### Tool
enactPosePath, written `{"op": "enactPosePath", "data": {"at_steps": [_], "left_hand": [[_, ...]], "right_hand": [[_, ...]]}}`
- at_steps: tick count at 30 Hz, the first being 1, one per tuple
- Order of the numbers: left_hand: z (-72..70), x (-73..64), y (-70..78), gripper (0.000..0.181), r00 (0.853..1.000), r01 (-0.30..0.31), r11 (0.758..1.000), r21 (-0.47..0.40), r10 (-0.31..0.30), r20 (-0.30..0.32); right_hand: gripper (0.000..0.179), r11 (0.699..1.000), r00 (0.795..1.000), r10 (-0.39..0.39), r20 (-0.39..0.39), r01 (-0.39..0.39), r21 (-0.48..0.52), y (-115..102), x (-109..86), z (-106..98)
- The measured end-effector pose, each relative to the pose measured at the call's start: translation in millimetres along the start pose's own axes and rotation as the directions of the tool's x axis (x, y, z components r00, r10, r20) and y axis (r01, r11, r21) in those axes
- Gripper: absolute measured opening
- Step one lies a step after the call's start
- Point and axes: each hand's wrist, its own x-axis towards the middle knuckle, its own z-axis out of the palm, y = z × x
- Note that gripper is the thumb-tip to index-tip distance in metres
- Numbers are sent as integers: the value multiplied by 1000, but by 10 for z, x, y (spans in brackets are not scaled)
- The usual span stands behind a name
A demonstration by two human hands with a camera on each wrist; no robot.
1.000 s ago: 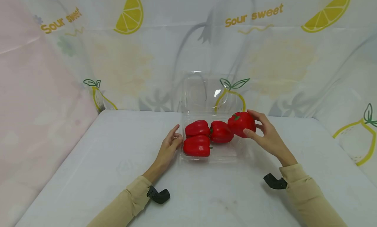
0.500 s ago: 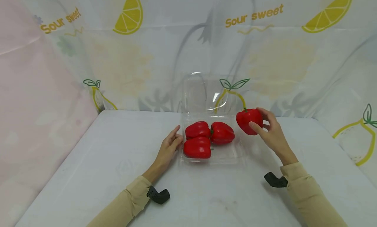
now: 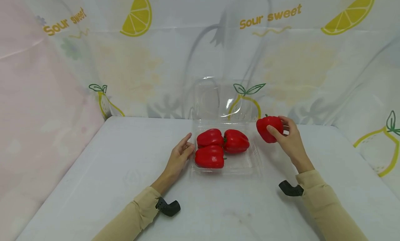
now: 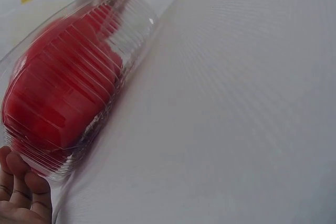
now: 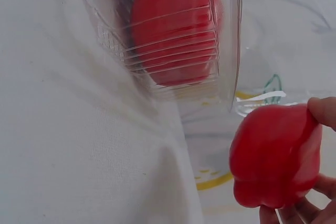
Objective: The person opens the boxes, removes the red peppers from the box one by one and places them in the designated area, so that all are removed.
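Observation:
A red bell pepper (image 3: 269, 129) is held in my right hand (image 3: 292, 140), thumb on the near side and fingers behind. It is raised just right of the clear plastic clamshell box (image 3: 239, 163), with its stem up. Inside the box lie three more peppers: a back left pepper (image 3: 210, 137), a front left pepper (image 3: 209, 157) and a right pepper (image 3: 236, 141). My left hand (image 3: 178, 157) rests at the box's left side with relaxed fingers. In the left wrist view, its fingertips (image 4: 37, 182) touch the box's corner.
The box's transparent lid (image 3: 212, 98) stands open at the back, before a printed curtain (image 3: 175, 60). A white cloth covers the table (image 3: 131, 178). Black wrist mounts, one left (image 3: 168, 208) and one right (image 3: 290, 189), stick out from the sleeves.
My right hand has carried its pepper rightward, from over the box's right edge to beside it, and the stem has turned upward. My left hand has stayed in place.

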Motion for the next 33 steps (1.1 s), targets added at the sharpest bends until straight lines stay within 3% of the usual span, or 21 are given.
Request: {"op": "enactPosePath", "data": {"at_steps": [21,33], "left_hand": [[5,2,3,54,1000,-6,1000,-11,6,-1],[8,2,9,53,1000,2,1000,-18,-2,1]], "right_hand": [[81,988,987,157,-28,-157,4,170,165,144],[79,986,983,166,-73,-166,0,205,293,264]]}}
